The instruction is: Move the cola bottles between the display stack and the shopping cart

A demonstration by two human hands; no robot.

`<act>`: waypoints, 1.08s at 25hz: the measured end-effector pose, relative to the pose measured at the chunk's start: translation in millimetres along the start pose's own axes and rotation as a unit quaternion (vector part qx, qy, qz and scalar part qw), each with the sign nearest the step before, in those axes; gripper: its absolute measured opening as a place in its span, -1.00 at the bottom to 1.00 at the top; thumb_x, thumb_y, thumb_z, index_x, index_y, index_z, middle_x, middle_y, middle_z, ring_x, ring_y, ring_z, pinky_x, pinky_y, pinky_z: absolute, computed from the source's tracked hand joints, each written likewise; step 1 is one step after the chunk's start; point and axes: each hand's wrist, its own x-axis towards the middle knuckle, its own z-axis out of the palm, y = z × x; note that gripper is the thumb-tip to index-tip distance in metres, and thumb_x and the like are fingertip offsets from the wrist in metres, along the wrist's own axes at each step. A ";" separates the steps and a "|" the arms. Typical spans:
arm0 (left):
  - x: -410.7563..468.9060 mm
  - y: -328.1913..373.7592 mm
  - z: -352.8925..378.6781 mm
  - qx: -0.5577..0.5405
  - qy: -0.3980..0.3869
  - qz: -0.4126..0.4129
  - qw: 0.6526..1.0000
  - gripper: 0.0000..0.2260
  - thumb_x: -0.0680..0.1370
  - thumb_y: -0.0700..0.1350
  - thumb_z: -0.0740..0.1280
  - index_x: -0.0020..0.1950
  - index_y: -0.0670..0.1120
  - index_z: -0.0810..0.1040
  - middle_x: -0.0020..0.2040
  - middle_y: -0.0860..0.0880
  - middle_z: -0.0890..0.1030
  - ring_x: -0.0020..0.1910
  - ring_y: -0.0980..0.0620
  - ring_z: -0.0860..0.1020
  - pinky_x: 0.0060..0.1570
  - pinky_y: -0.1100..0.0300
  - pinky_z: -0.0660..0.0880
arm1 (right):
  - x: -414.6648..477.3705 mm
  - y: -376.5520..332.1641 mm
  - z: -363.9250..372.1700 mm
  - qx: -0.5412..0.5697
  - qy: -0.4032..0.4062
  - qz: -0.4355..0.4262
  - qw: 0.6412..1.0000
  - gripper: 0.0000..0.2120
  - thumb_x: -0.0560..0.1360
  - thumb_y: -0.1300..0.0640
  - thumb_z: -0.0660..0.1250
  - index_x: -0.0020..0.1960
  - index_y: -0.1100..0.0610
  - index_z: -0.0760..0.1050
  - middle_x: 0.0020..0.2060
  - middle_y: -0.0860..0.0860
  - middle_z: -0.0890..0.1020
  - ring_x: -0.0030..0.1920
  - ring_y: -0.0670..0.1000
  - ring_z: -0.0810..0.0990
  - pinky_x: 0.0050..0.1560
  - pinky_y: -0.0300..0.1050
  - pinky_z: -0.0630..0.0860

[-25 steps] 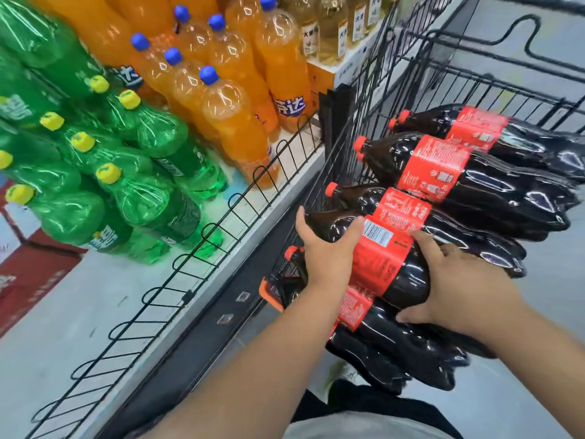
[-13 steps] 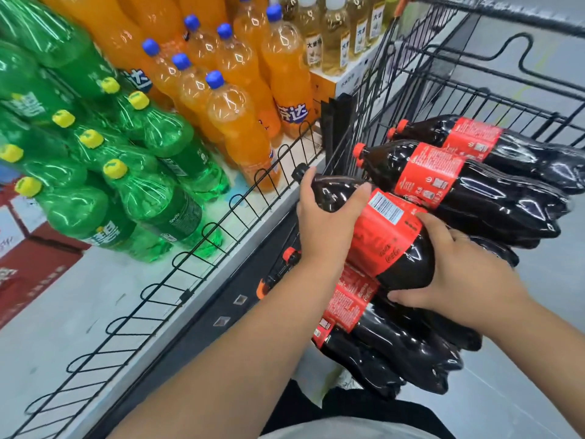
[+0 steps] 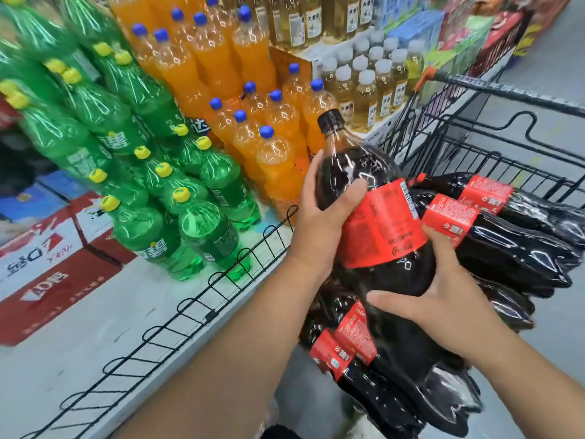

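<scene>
Your left hand is wrapped round the shoulder of the cola bottle, thumb across the front just above the red label, fingers curled behind. Your right hand takes the lower body from the side, thumb stretched over the dark plastic, fingers hooked up by the label's edge. So both hands are grasping it, neither one slack.

The bottle hangs tilted, black cap up and leaning left. It is over the pile of cola bottles lying on their sides in the shopping cart, and near the wire fence of the display shelf.

The bottle is glossy clear plastic, rounded at the shoulder and narrow at the neck, with dark liquid inside and a smooth red wrap label. The cart is a black wire grid. The shelf is pale and flat, its fence a run of black scalloped loops. Behind it stand green bottles with yellow caps and orange bottles with blue caps, all shiny and cone-shouldered.
</scene>
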 end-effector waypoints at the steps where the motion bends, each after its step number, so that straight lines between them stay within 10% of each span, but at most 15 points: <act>1: -2.2 0.1 -8.6 -0.022 -0.002 -0.006 1.000 -0.31 0.27 0.05 0.57 0.38 0.24 0.46 0.36 -0.06 0.60 0.35 -0.10 0.57 0.40 -0.20 0.45 | -1.3 -3.0 7.6 0.020 -0.008 -0.001 1.000 -0.13 0.07 -0.11 0.69 0.14 -0.53 0.22 0.03 -0.35 0.59 0.06 -0.32 0.55 0.08 -0.21 0.44; 8: -32.9 12.8 -71.6 -0.072 0.032 -0.039 0.996 -0.40 0.21 0.07 0.55 0.22 0.01 0.53 -0.02 0.00 0.70 -0.10 0.04 0.67 0.11 -0.06 0.60 | -17.4 -15.2 75.3 0.057 -0.050 0.008 0.997 -0.06 0.02 -0.15 0.67 0.29 -0.31 0.27 0.04 -0.31 0.62 0.04 -0.31 0.59 0.14 -0.12 0.51; 17: -96.0 56.7 -193.4 -0.046 0.129 -0.024 0.990 -0.34 0.18 0.12 0.57 0.24 0.03 0.52 0.07 -0.08 0.69 0.03 -0.09 0.65 0.28 -0.29 0.52 | -53.8 -54.1 191.1 0.037 -0.117 -0.004 0.992 0.00 -0.07 -0.26 0.59 0.31 -0.27 0.27 0.12 -0.30 0.58 0.12 -0.33 0.55 0.18 -0.17 0.47; 27: -169.8 111.3 -328.6 -0.030 0.202 0.013 0.979 -0.41 0.28 0.01 0.57 0.28 0.02 0.50 0.16 -0.14 0.68 0.01 -0.04 0.68 0.14 -0.10 0.64 | -96.2 -105.0 322.8 0.050 -0.199 -0.040 0.978 -0.12 0.02 -0.14 0.63 0.25 -0.27 0.32 0.05 -0.35 0.62 0.06 -0.38 0.56 0.06 -0.33 0.43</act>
